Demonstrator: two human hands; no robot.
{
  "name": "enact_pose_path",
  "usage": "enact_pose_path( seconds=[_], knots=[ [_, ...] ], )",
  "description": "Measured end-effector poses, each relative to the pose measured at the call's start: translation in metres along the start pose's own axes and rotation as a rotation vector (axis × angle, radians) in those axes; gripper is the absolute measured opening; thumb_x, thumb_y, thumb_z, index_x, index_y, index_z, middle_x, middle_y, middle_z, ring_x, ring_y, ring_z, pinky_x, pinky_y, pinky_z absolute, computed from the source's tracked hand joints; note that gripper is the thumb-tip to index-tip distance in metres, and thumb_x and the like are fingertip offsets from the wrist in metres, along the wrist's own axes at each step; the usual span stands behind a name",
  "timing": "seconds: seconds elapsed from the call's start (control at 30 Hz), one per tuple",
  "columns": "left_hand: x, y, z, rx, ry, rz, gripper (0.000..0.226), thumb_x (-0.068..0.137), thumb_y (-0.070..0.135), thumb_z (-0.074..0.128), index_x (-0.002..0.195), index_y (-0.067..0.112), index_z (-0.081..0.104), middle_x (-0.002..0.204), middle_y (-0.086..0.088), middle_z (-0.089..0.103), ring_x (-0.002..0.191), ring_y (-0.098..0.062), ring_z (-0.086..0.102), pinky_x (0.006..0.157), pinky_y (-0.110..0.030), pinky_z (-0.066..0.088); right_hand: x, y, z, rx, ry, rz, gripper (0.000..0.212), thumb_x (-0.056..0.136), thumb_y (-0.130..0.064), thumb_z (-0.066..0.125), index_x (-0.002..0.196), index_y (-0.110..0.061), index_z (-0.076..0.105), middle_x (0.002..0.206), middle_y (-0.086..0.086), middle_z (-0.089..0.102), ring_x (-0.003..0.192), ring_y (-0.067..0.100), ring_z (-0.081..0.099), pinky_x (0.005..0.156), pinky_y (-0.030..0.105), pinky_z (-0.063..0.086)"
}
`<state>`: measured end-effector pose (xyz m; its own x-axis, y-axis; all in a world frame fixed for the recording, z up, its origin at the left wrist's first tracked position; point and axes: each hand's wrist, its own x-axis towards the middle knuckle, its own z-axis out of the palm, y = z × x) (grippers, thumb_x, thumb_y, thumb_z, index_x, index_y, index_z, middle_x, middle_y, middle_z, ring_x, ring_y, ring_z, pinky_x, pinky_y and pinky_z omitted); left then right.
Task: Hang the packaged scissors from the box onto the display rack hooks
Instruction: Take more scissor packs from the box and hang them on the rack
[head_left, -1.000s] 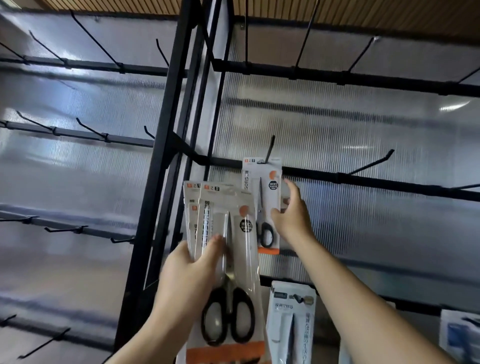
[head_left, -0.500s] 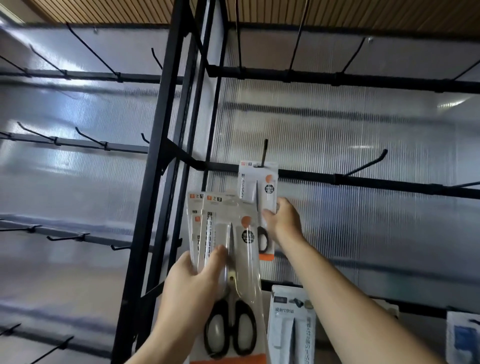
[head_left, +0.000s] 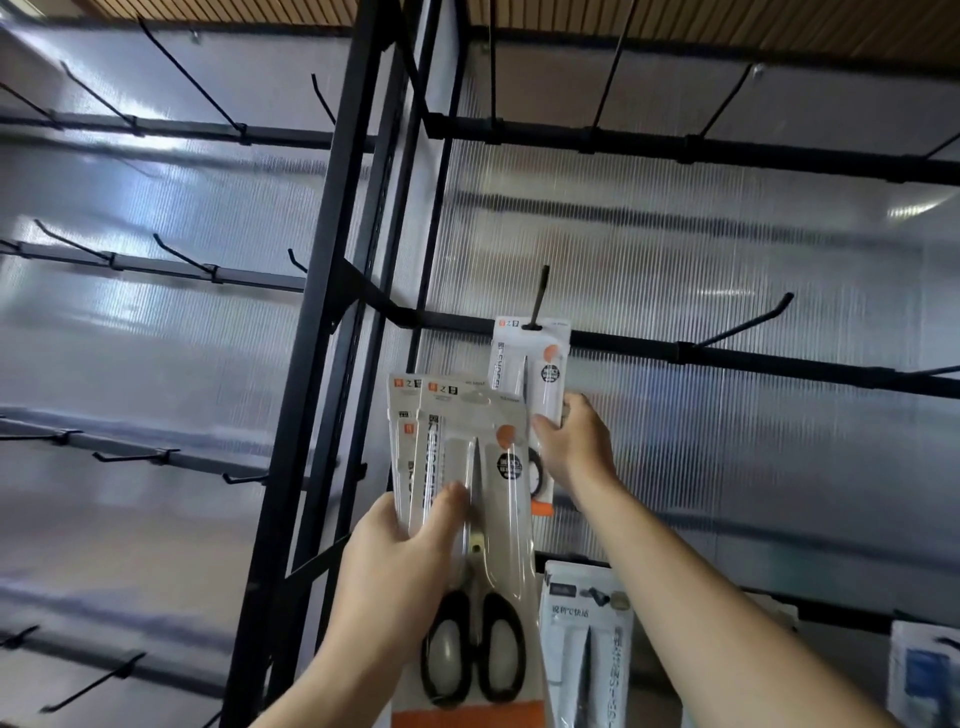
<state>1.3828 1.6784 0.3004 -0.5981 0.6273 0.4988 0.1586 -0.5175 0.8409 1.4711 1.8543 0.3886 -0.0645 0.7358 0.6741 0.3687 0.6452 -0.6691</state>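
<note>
Two packs at least in the left hand (head_left: 395, 571): a fanned stack (head_left: 467, 457), thumb pressed across the front one, fingers behind. I can't count what sits further back. The front pack shows black-handled scissors (head_left: 470, 649), blades up, with an orange strip along the bottom. The right hand (head_left: 576, 447) grips the hung pack (head_left: 530, 364) around its middle, thumb on the front, fingers wrapped round its right edge. That pack is on a hook (head_left: 540, 296), which passes through the slot at its top. The hook sits on the middle bar (head_left: 753, 358), just right of the black post (head_left: 332, 322). On my feed the stack is in front of the hung pack and down-left of it, overlapping its left edge; I can't tell if they touch. A second hook (head_left: 748, 325) sticks out further right on the same bar. Lower row: a white pack (head_left: 587, 623) of some other product just right of the stack, and a blue pack (head_left: 924, 670) at the far right edge. A ribbed translucent panel (head_left: 727, 493) backs the rack.
</note>
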Motion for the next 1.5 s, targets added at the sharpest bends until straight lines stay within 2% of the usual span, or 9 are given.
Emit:
enact_pose_path(
  seconds=[0.2,0.3,0.4,0.7,0.9,1.07,1.17,1.37,1.5],
  knots=[
    [0.000,-0.002,0.002,-0.008,-0.002,-0.019,0.027,0.089,0.044,0.063,0.086,0.018,0.068,0.060,0.002,0.066,0.050,-0.004,0.059,0.046,-0.016,0.043,-0.045,-0.008,-0.027,-0.012,0.049,-0.133,0.036,0.099,-0.032,0.051,0.132,-0.018,0.051,0.120,0.000,0.058,0.090,0.001,0.055,0.070,0.013,0.040],
    [0.000,-0.003,0.004,0.011,0.014,-0.021,0.027,0.088,0.044,0.063,0.085,0.018,0.064,0.050,0.015,0.058,0.045,0.001,0.054,0.044,-0.015,0.041,-0.096,-0.015,-0.044,0.261,-0.171,-0.154,0.036,0.093,-0.049,0.052,0.123,-0.029,0.054,0.113,-0.012,0.060,0.087,-0.015,0.055,0.069,0.004,0.044],
    [0.003,-0.004,0.009,0.018,0.020,-0.034,0.038,0.082,0.056,0.064,0.090,0.019,0.067,0.072,0.002,0.070,0.068,-0.016,0.069,0.063,-0.036,0.057,-0.129,-0.014,-0.048,0.233,-0.365,-0.191,0.073,0.068,-0.074,0.059,0.131,-0.038,0.047,0.124,-0.028,0.053,0.110,-0.018,0.048,0.093,0.013,0.042],
    [0.001,0.003,0.015,-0.029,-0.010,-0.017,0.044,0.090,0.060,0.050,0.100,0.021,0.067,0.087,0.002,0.075,0.081,-0.011,0.071,0.078,-0.035,0.056,-0.127,-0.008,-0.044,0.350,-0.187,-0.080,0.027,0.083,-0.031,0.075,0.106,-0.031,0.061,0.094,-0.013,0.072,0.086,-0.002,0.068,0.085,0.028,0.057],
    [0.003,0.007,0.014,-0.025,0.039,-0.018,0.035,0.094,0.051,0.052,0.097,0.019,0.067,0.083,-0.002,0.075,0.081,-0.020,0.072,0.077,-0.041,0.058,-0.115,-0.013,-0.045,0.378,-0.101,-0.127,0.033,0.086,-0.025,0.072,0.117,-0.025,0.058,0.105,-0.009,0.070,0.095,0.005,0.067,0.091,0.035,0.055],
    [0.009,0.019,0.011,0.085,0.060,0.071,0.034,0.092,0.051,0.053,0.097,0.020,0.066,0.079,-0.004,0.074,0.073,-0.025,0.071,0.072,-0.045,0.059,-0.106,-0.029,-0.052,0.362,0.046,-0.330,0.025,0.091,-0.016,0.064,0.110,-0.030,0.058,0.095,-0.016,0.067,0.089,-0.003,0.064,0.074,0.011,0.048],
    [0.013,0.028,0.011,0.072,0.082,0.103,0.033,0.093,0.051,0.053,0.095,0.020,0.065,0.085,-0.010,0.074,0.081,-0.030,0.070,0.077,-0.052,0.056,-0.096,-0.042,-0.056,0.336,0.158,-0.450,0.044,0.093,-0.020,0.060,0.133,-0.029,0.048,0.095,-0.002,0.065,0.081,0.013,0.065,0.067,0.023,0.054],
    [0.021,0.034,0.008,0.095,0.108,0.157,0.029,0.092,0.050,0.055,0.092,0.023,0.065,0.073,0.005,0.073,0.064,-0.005,0.067,0.057,-0.023,0.050,-0.072,-0.060,-0.067,0.286,0.218,-0.497,0.050,0.096,-0.008,0.055,0.141,-0.028,0.047,0.091,-0.018,0.045,0.068,-0.009,0.035,0.058,0.004,0.036],
    [0.019,0.035,0.006,0.104,0.120,0.173,0.024,0.093,0.046,0.055,0.089,0.024,0.065,0.068,0.005,0.070,0.053,0.004,0.062,0.044,-0.011,0.040,-0.072,-0.057,-0.067,0.252,0.162,-0.427,0.051,0.097,-0.005,0.053,0.143,-0.025,0.047,0.098,-0.006,0.061,0.039,0.002,0.039,0.039,0.009,0.030]
  ],
)
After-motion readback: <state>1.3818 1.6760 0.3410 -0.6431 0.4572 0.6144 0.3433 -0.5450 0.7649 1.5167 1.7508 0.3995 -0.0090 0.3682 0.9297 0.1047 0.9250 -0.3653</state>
